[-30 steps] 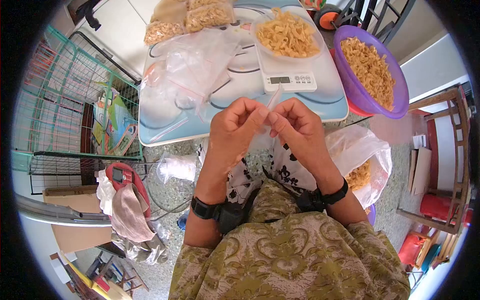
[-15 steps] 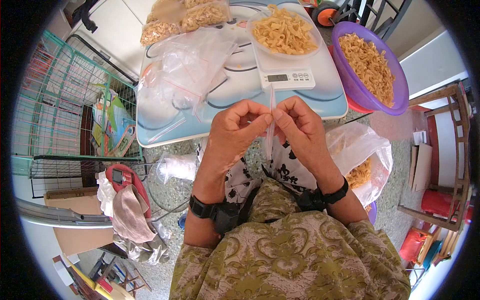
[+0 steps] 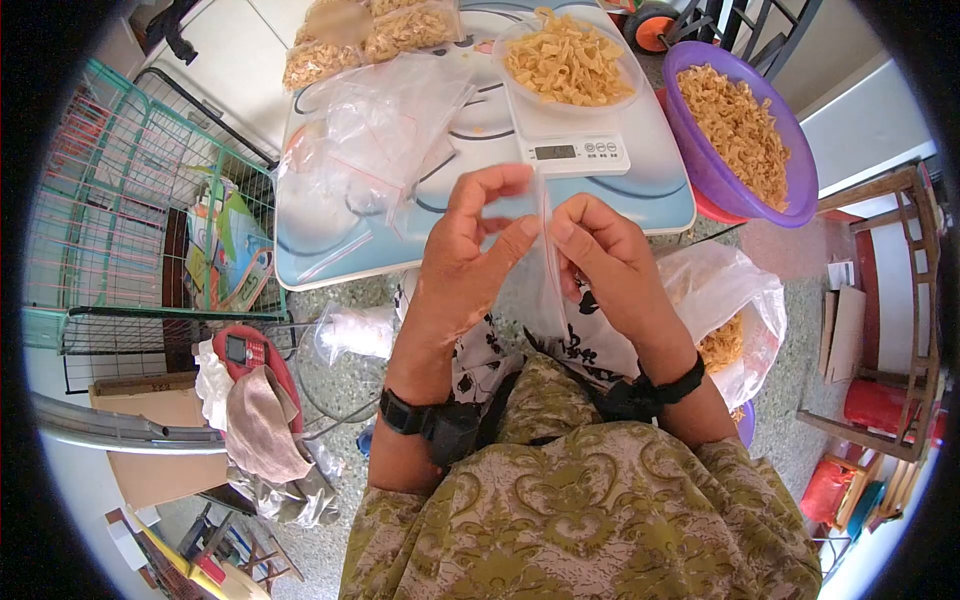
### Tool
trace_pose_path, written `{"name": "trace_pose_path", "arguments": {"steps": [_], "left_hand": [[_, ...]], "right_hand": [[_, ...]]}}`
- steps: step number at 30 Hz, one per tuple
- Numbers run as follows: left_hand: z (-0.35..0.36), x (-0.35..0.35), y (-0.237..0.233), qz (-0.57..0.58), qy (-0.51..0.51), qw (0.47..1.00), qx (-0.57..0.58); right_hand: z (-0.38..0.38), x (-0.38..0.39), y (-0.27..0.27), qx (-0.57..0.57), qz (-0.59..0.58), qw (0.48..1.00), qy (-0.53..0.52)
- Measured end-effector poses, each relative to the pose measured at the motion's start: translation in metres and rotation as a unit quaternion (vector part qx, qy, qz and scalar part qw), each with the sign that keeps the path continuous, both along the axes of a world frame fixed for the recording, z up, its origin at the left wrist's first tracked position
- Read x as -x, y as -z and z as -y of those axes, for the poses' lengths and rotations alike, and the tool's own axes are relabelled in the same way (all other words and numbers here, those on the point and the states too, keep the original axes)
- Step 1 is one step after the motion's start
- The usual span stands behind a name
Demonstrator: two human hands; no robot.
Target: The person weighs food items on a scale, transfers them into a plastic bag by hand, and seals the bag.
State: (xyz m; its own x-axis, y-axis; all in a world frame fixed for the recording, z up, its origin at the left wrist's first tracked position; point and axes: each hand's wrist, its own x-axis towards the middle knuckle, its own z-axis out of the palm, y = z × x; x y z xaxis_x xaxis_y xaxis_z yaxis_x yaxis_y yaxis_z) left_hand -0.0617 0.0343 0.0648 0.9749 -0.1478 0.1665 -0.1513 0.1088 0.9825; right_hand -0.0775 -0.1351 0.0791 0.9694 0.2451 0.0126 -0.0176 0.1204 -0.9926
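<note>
I see the clear zip bag (image 3: 545, 285) held up in the air between the 2 hands, just off the near edge of the tabletop (image 3: 330, 255) and in front of the scale (image 3: 575, 152). It looks empty.

I judge it to be nearly weightless, limp and slick. It is thin film that folds on itself, clings layer to layer and slides out of a loose pinch. The stiffer strip along its mouth is the best place to take it, 1 layer per hand; the film below gives little purchase.

The left hand (image 3: 465, 265) is half open. Its thumb presses the bag's edge with the forefinger arched over it and the other fingers loosely curled, so it pinches film at the tips only. The right hand (image 3: 612, 265) is more closed, with thumb and curled fingers clamped on the opposite side of the same edge.

On the scale sits a bowl of fried strips (image 3: 568, 62). A purple basin (image 3: 742, 125) of the same stands off the right edge, and loose empty bags (image 3: 385, 115) lie toward the left edge.
</note>
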Motion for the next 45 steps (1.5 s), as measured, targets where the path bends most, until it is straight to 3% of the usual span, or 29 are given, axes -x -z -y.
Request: {"name": "trace_pose_path", "arguments": {"steps": [1, 2, 5, 7, 12, 15, 17, 26, 28, 30, 32, 34, 37, 45], "left_hand": [[0.002, -0.001, 0.000, 0.084, -0.049, 0.994, -0.043], [0.001, 0.000, -0.003, 0.084, -0.049, 0.994, -0.043], [-0.004, 0.004, -0.014, 0.027, 0.034, 0.998, 0.049], [-0.011, 0.006, -0.014, -0.096, 0.050, 0.993, 0.047], [-0.012, -0.001, -0.002, -0.075, -0.062, 0.990, 0.102], [-0.011, -0.003, -0.001, -0.046, -0.104, 0.987, 0.116], [-0.008, -0.003, -0.001, -0.027, -0.117, 0.985, 0.121], [-0.007, -0.004, 0.003, -0.051, -0.154, 0.975, 0.152], [-0.008, -0.001, 0.000, -0.063, -0.062, 0.986, 0.141], [-0.005, 0.003, -0.010, -0.082, -0.056, 0.987, 0.127], [-0.005, 0.003, -0.011, -0.102, -0.051, 0.987, 0.113], [-0.009, 0.001, -0.001, -0.156, 0.012, 0.982, 0.101], [-0.013, 0.003, 0.003, -0.151, 0.026, 0.987, 0.052], [-0.009, 0.004, 0.002, -0.124, -0.004, 0.989, 0.085]], "right_hand": [[0.004, -0.001, -0.004, -0.049, -0.066, 0.995, -0.057], [0.007, -0.001, -0.006, -0.098, -0.131, 0.980, -0.114], [0.008, -0.005, 0.010, -0.170, -0.171, 0.964, -0.108], [0.009, -0.005, 0.012, -0.173, -0.161, 0.966, -0.106], [0.008, -0.007, 0.010, -0.239, -0.176, 0.951, -0.085], [0.006, -0.007, 0.007, -0.238, -0.121, 0.962, -0.053], [0.009, -0.007, 0.006, -0.007, -0.002, 1.000, -0.030], [-0.004, -0.008, 0.006, 0.041, 0.048, 0.997, 0.041], [-0.002, -0.011, 0.005, 0.063, 0.017, 0.996, 0.062], [-0.002, -0.013, 0.001, 0.084, -0.013, 0.993, 0.081], [-0.005, -0.012, -0.003, 0.090, 0.040, 0.990, 0.104], [-0.003, -0.012, -0.002, 0.094, 0.050, 0.989, 0.100], [-0.001, -0.011, -0.002, 0.087, 0.071, 0.990, 0.087], [0.001, -0.010, -0.003, 0.135, 0.088, 0.984, 0.078]]}}
